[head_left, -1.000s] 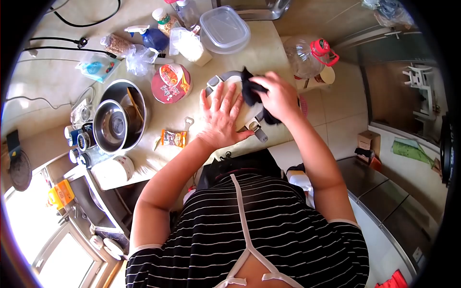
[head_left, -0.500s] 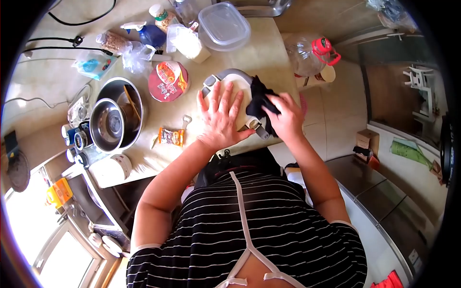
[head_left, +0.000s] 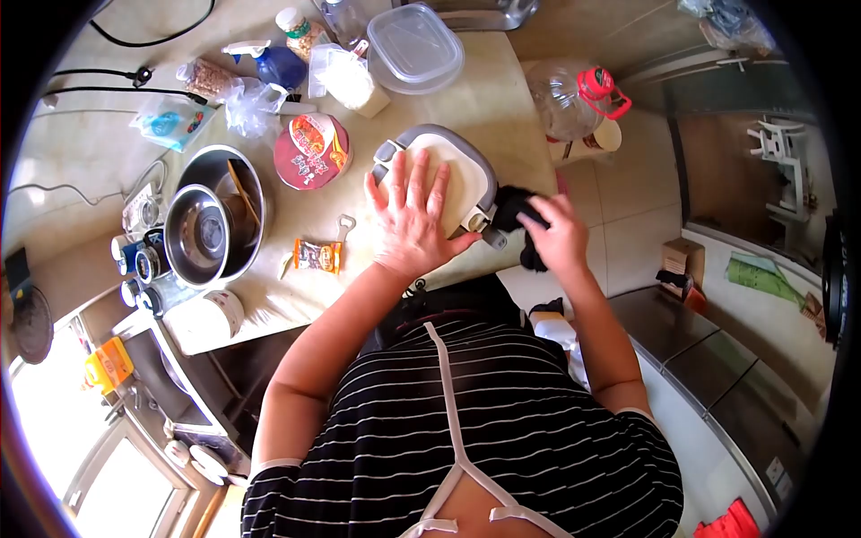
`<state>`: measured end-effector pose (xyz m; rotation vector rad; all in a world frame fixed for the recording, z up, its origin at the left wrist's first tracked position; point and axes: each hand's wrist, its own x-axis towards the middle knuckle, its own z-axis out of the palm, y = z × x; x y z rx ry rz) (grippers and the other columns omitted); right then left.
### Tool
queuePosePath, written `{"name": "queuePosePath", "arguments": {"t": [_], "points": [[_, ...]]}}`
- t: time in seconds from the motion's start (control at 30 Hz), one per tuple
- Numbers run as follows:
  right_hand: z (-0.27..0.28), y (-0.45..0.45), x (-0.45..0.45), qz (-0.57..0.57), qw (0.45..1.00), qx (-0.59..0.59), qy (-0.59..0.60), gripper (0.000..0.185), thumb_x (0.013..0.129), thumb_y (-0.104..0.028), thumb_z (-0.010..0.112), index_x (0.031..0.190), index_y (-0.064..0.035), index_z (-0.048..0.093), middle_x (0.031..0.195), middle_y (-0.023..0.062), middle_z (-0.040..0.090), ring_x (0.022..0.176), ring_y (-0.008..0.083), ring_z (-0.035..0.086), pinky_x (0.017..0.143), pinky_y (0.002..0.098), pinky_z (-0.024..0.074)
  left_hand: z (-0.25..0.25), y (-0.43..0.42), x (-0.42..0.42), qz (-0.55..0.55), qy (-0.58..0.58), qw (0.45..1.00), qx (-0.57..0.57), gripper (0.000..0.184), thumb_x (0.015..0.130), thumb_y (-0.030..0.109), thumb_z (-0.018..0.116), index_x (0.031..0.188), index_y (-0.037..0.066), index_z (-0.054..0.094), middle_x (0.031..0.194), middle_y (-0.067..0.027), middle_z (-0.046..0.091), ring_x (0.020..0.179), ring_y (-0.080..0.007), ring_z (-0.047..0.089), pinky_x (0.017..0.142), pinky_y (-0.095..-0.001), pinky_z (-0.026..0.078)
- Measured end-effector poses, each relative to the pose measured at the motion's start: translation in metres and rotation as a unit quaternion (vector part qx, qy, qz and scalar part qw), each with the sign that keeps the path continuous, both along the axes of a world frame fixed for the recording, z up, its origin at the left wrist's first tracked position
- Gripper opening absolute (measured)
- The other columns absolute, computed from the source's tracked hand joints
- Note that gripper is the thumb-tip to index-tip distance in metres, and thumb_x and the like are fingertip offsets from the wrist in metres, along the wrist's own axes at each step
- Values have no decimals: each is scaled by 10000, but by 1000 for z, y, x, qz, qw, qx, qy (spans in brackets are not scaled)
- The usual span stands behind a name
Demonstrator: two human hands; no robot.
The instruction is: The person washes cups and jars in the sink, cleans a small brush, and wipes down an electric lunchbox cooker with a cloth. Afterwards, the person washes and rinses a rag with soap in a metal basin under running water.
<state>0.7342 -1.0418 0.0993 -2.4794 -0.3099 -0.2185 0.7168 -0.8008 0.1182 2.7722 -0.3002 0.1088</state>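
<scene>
A rounded cream-white lid or box top with a grey rim and side clips (head_left: 465, 166) lies near the table's front edge. My left hand (head_left: 411, 215) rests flat on it, fingers spread. Black cloth (head_left: 514, 210) is bunched in my right hand (head_left: 558, 240), just off the lid's right side by the table edge; the hand is slightly blurred. What lies beneath the lid is hidden by it and by my left hand.
Left of the lid lie a metal bottle opener (head_left: 344, 226), a wrapped snack (head_left: 317, 255) and a red-lidded noodle tub (head_left: 312, 152). Steel bowls (head_left: 199, 235) stand farther left. A clear plastic container (head_left: 415, 47) sits behind; a red-capped bottle (head_left: 567, 99) stands beyond the right edge.
My right hand has moved right and slightly down with the black cloth, off the lid, uncovering its right rim. My left hand has stayed on the lid.
</scene>
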Motion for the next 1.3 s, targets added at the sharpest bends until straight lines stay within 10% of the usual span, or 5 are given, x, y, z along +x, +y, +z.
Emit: {"name": "queuePosePath", "arguments": {"t": [0.17,0.43,0.73,1.03,1.3], "points": [[41,15,39,-4,998,9,-60,382,730,-160,770,1099,-171,672,884,45,628,760,250,638,661,342,506,1,-19,-14,111,52,992,-4,1118,588,681,717,1447,81,326,1531,-183,185,1425,-402,88,1062,-666,45],[39,56,33,93,994,-47,-38,335,717,-148,761,1040,-150,672,889,53,592,759,265,625,637,359,502,36,28,31,-199,78,971,103,1242,443,577,841,1484,266,239,1541,-176,156,1414,-424,133,1085,-633,154],[30,68,53,81,992,-66,-69,275,683,-120,727,944,-181,664,855,41,580,760,251,620,614,382,506,25,23,24,-158,93,977,108,1215,482,669,772,1427,40,339,1530,-173,196,1415,-419,119,1089,-634,124],[30,32,25,127,987,-96,-32,325,640,-93,765,937,-159,649,877,48,568,815,258,626,651,381,515,24,18,19,-118,90,985,85,1228,484,654,780,1454,83,290,1527,-174,196,1409,-423,133,1082,-644,126],[-7,11,132,-65,979,121,150,439,855,-446,623,1024,-44,675,893,159,679,861,319,659,773,382,509,23,2,-5,5,96,994,55,1269,477,643,802,1453,41,259,1519,-225,166,1399,-466,103,1070,-652,127]]}}
